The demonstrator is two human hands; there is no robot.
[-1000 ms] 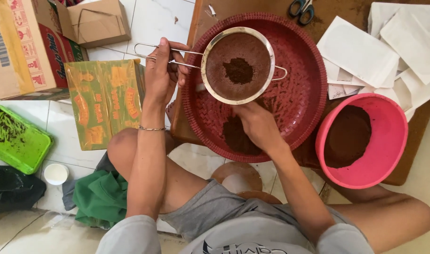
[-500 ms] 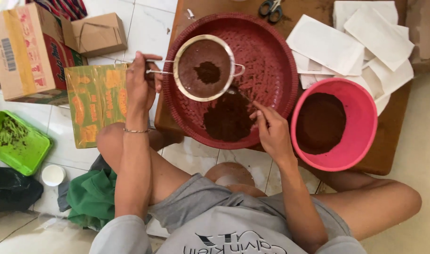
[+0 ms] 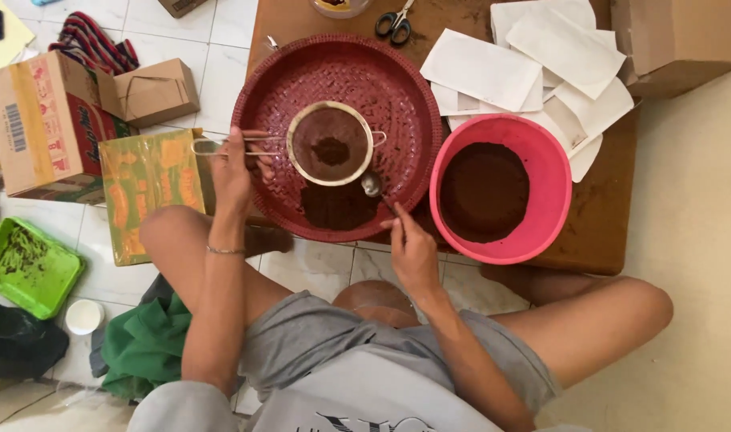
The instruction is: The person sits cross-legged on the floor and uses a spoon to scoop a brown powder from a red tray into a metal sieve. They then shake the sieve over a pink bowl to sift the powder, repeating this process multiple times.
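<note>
My left hand [image 3: 236, 164] grips the wire handle of a round metal sieve [image 3: 330, 144], held level over a dark red woven tray [image 3: 393, 88]. A small clump of brown powder lies in the sieve. Under it, a heap of sifted brown powder [image 3: 339, 206] rests on the tray. A metal spoon [image 3: 373, 188] is pinched in my right hand [image 3: 413, 248], its bowl just below the sieve's rim. To the right stands a pink plastic bowl [image 3: 541, 160] filled with brown powder.
White paper envelopes [image 3: 533, 56] and scissors [image 3: 395, 22] lie on the low wooden table [image 3: 605, 216]. A cardboard box [image 3: 677, 36] stands at the far right. More boxes [image 3: 53, 120], a green and orange packet [image 3: 145, 188], a green tray [image 3: 25, 268] and green cloth [image 3: 141, 348] lie on the tiled floor at left.
The view has shifted, so everything sits further right and lower. My right hand has drawn back from the powder heap toward the tray's near rim, the spoon now showing by the sieve.
</note>
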